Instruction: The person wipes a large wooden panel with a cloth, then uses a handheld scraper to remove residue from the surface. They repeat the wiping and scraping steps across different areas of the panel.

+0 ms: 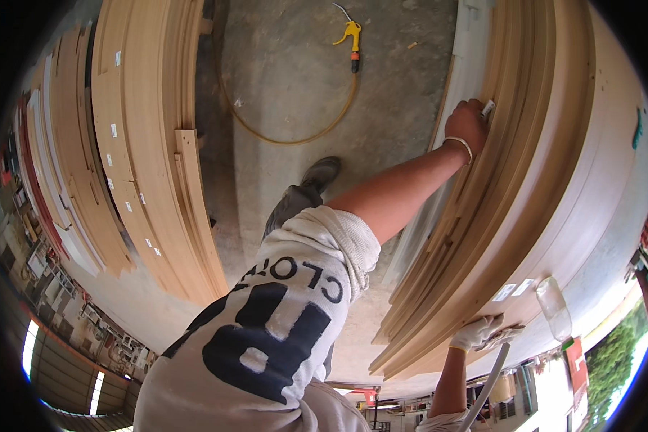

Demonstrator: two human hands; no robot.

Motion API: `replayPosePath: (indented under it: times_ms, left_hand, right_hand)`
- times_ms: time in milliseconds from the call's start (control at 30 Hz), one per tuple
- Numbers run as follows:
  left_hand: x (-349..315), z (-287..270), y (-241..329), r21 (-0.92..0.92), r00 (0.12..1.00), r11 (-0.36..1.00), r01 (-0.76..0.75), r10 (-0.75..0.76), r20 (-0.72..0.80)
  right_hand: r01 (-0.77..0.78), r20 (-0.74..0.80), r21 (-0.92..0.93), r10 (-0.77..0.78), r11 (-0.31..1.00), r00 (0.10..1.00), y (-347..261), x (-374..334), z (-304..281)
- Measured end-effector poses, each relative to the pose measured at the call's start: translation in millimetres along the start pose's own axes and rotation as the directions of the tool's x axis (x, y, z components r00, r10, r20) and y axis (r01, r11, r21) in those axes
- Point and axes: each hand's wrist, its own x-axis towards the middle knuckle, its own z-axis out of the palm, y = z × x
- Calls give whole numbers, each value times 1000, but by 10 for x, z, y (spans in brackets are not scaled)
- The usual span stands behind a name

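Observation:
My left arm, in a pale sweatshirt sleeve pushed up to the elbow, reaches across to the stack of long wooden boards (pixel 525 144) on the right. My left hand (pixel 469 127) is bare, with a light band round the wrist. Its fingers are curled closed at the stack's near-side edge. A small white piece (pixel 488 109) with dark marks shows at the fingertips; whether it is gripped or stuck to a board, I cannot tell. My right hand is out of view.
Another stack of boards (pixel 147 144) with white labels stands at the left. A yellow air blow gun (pixel 351 36) and its hose (pixel 295 142) lie on the concrete floor between. At lower right, a co-worker's gloved hand (pixel 475 333) touches the boards near a clear bottle (pixel 554 308).

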Motion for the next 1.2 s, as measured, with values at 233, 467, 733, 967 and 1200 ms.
replayPosePath:
  times_ms: [233,467,733,967,1200]
  left_hand:
    - [109,126,29,-21,998,998,51,-52,-40]
    - [-61,244,102,-78,994,996,-52,44,-103]
    - [-286,74,65,11,984,985,-174,173,47]
    - [-217,22,111,-36,974,974,-224,225,34]
    - [73,-63,-202,27,941,946,-322,317,114]
  right_hand:
    - [5,21,89,-7,996,1000,-94,-13,-8]
    - [-12,43,327,-2,945,999,-143,-29,-23]
    - [16,21,275,-22,961,1000,-175,-46,-24]
    - [14,6,286,-16,958,1000,-178,-65,-22]
    - [153,11,177,-157,972,987,-367,-116,-24]
